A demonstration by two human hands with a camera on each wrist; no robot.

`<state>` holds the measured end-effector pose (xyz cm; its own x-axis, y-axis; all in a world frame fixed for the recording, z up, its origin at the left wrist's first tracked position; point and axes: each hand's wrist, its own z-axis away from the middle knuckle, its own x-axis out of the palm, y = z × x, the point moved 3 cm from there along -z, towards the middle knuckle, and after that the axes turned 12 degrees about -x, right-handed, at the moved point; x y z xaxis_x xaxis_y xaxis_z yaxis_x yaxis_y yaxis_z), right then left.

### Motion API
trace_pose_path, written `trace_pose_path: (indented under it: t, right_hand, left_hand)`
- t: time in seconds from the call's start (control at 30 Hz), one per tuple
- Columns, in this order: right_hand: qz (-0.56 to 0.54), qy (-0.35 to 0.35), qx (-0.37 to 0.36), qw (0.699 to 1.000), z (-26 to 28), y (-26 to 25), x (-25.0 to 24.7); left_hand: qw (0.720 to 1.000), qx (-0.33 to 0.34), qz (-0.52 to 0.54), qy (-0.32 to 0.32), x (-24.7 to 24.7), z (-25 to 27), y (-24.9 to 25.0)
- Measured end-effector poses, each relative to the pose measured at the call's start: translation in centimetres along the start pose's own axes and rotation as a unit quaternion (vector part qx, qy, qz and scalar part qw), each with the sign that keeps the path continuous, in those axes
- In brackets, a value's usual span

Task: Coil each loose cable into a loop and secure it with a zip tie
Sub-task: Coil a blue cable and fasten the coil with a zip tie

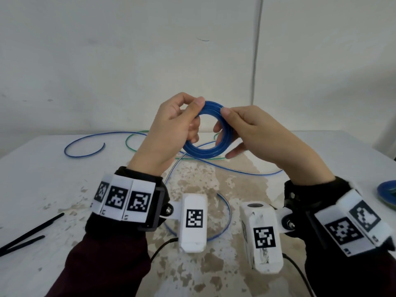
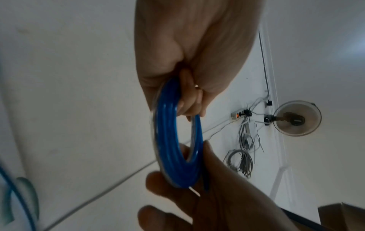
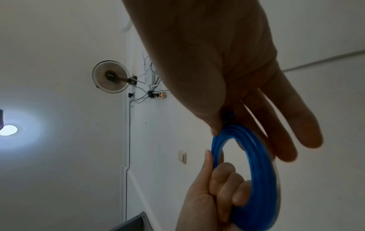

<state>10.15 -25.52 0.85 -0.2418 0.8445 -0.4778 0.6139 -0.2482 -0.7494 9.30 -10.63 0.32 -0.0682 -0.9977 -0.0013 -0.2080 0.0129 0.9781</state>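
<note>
A blue cable coil (image 1: 205,151) is held up above the white table (image 1: 53,189) by both hands. My left hand (image 1: 197,114) grips the coil's left side, thumb on top and fingers curled through the ring; the right wrist view shows those curled fingers (image 3: 227,184) round the coil (image 3: 260,164). My right hand (image 1: 222,121) pinches the upper right side with its thumb, the other fingers spread behind. A loose blue cable tail (image 1: 235,169) trails from the coil across the table. Black zip ties (image 1: 27,234) lie at the near left.
A thin green cable (image 1: 128,142) lies looped on the far side of the table under the hands. Something blue and round (image 1: 387,191) sits at the table's right edge. A white wall stands close behind the table.
</note>
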Motion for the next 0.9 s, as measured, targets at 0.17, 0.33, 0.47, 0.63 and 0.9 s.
trace_pose_path:
  t: [0.17,0.33,0.47,0.63,0.9]
  right_hand:
    - [-0.091,-0.036,-0.028,0.995,0.0,-0.5,0.6]
    - [-0.207,0.022,0.017,0.978,-0.1,-0.5,1.0]
    - [-0.143,0.013,0.004,0.990,-0.1,-0.4,1.3]
    - [-0.277,0.010,0.008,0.961,-0.4,-0.1,2.0]
    - [-0.146,0.030,0.004,0.989,-0.6,0.6,0.9]
  left_hand:
    - [0.999,0.004,0.041,-0.019,-1.2,0.2,0.7]
    - [0.996,0.027,0.086,0.005,-1.0,0.0,0.7]
    - [0.992,0.021,0.119,0.039,-1.2,-0.2,0.4]
    - [0.988,0.006,0.156,0.016,-1.4,-0.3,0.5]
    - [0.992,-0.075,0.065,-0.076,-1.0,0.0,0.2]
